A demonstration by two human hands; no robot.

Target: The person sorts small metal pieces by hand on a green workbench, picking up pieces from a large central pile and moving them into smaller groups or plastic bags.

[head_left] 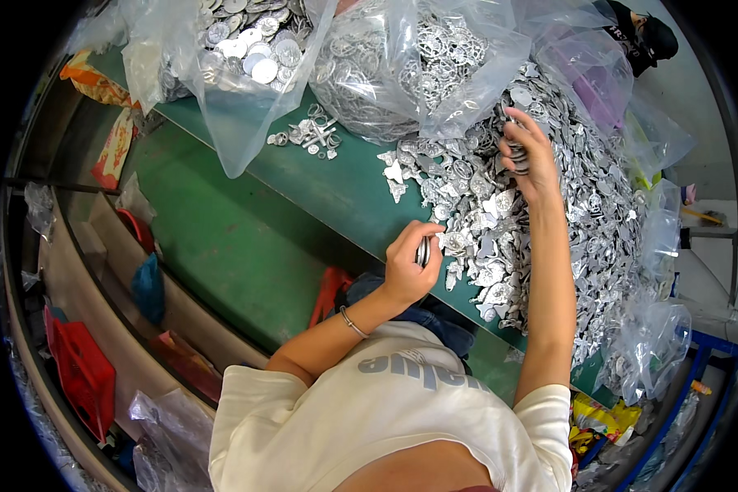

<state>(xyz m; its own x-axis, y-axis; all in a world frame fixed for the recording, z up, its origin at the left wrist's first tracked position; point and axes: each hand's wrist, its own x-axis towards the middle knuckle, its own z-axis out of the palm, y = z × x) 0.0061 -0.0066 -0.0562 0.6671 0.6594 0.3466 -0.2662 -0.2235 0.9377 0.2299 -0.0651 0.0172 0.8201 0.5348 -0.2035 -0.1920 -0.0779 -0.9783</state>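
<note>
At the green table (353, 201), in the head view, grips stacked metal discs (423, 252) in the left hand (410, 264) with curled fingers; cradles more in the right hand (536, 168), over the heap of metal pieces (586, 221), with bent, slightly parted fingers. Looks little advanced, with handfuls gathered and most left loose.

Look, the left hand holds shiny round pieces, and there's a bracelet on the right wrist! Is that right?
Not quite: the bracelet is on the left wrist, as the head view shows, and the right wrist is bare. The left hand does hold shiny round pieces.
</note>
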